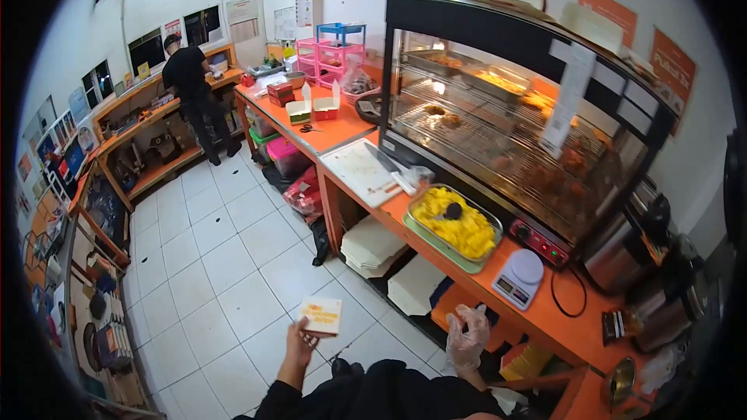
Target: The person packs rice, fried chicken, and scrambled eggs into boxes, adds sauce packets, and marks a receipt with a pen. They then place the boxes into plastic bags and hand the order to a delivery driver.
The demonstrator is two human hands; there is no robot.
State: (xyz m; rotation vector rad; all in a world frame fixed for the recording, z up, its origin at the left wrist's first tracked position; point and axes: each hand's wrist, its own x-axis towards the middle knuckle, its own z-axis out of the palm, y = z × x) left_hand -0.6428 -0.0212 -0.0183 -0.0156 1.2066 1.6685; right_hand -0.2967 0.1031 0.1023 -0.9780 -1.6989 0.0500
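Printed box (323,314), seen in the head view, is grasped in the bare left hand (298,346), thumb and fingers pinching its near-left corner above the tiled floor (253,299). Well to its right, the right hand (467,336), in a clear plastic glove (464,354), has its fingers loosely bent and released; beyond them on the orange counter (580,334) sit yellow food (440,227) in a metal tray (499,238) and, farther right, a white kitchen scale (525,267).
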